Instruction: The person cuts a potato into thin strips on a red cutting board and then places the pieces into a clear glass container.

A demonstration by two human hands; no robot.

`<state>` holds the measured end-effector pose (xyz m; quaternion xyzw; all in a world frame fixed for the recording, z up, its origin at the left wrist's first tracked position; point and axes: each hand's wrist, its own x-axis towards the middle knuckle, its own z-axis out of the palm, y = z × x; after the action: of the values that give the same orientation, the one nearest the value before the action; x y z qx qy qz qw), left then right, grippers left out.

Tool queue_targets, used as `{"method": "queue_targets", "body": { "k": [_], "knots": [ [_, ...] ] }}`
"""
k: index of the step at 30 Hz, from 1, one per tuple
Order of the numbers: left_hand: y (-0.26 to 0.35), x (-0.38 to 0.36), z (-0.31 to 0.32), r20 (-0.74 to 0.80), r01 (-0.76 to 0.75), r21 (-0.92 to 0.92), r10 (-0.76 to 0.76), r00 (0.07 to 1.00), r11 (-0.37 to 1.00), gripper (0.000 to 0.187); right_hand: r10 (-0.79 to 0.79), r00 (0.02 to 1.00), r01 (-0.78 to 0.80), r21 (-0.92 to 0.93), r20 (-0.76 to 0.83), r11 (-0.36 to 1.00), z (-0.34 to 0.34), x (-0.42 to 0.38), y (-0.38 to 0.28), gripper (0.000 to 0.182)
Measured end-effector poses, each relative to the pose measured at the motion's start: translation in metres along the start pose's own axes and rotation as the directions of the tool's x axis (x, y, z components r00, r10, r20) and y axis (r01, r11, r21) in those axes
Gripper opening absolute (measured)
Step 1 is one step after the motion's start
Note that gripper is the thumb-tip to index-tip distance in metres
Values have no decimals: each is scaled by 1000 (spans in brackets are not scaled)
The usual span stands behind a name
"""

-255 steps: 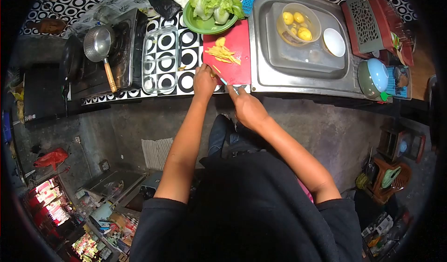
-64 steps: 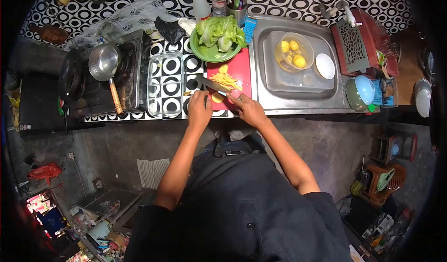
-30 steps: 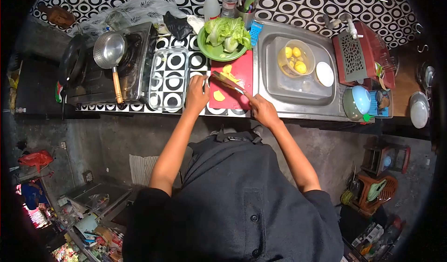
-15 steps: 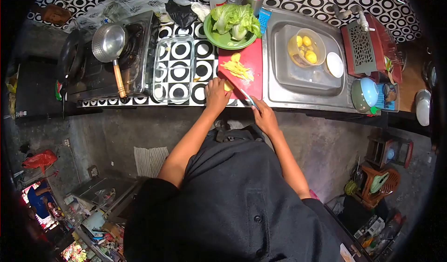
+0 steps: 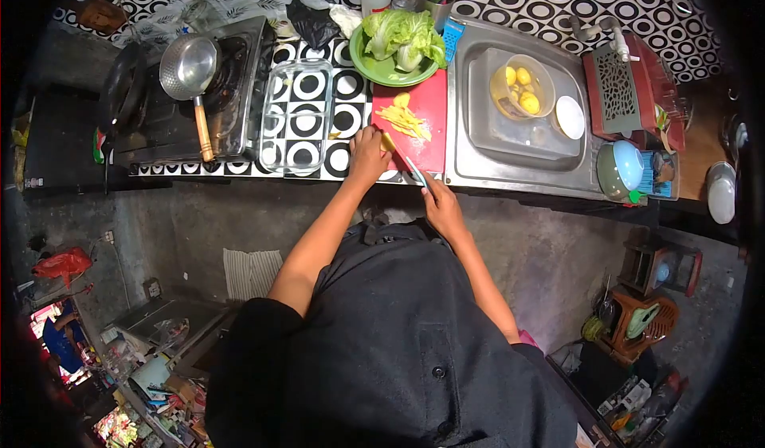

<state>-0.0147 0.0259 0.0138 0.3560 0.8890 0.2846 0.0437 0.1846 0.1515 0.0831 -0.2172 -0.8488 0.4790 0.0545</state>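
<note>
A red cutting board [image 5: 429, 141] lies on the counter beside the sink. My left hand [image 5: 369, 152] presses a yellow potato slice [image 5: 388, 140] down on the board's near left part. My right hand [image 5: 437, 201] grips the handle of a knife [image 5: 408, 164], whose blade reaches up to the slice. A pile of yellow potato strips [image 5: 405, 117] lies further back on the board.
A green plate of lettuce [image 5: 401, 42] sits behind the board. An empty glass dish [image 5: 297, 116] stands to the left, then a stove with a metal ladle [image 5: 191, 74]. The steel sink [image 5: 522, 113] holds a bowl of peeled potatoes [image 5: 519, 88] and a white bowl [image 5: 569, 117].
The knife pushed cut strips to the back of the board about a second ago. My left hand has since moved onto a slice near the front, and the knife has come down beside it.
</note>
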Motion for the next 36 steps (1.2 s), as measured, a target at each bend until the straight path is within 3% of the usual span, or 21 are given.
{"method": "queue_targets", "body": {
  "k": [4, 6, 16, 28, 31, 36],
  "knots": [
    [3, -4, 3, -69, 3, -18, -4, 998, 1000, 57, -45, 998, 45, 15, -41, 999, 3, 5, 3, 45],
    [3, -5, 3, -76, 1, -26, -3, 997, 1000, 57, 17, 1000, -18, -19, -16, 1000, 0, 4, 1, 45],
    [-4, -4, 3, -4, -9, 24, 9, 1000, 1000, 54, -70, 997, 67, -79, -39, 995, 14, -1, 1, 52],
    [1, -4, -2, -5, 4, 13, -4, 1000, 1000, 53, -34, 999, 34, -90, 2, 995, 14, -10, -8, 54],
    [1, -3, 0, -11, 4, 6, -4, 1000, 1000, 52, 57, 997, -53, -88, 43, 995, 13, -11, -14, 55],
    [-1, -3, 2, -37, -17, 21, 18, 999, 1000, 52, -8, 1000, 9, -88, 8, 996, 19, -12, -8, 55]
  ]
}}
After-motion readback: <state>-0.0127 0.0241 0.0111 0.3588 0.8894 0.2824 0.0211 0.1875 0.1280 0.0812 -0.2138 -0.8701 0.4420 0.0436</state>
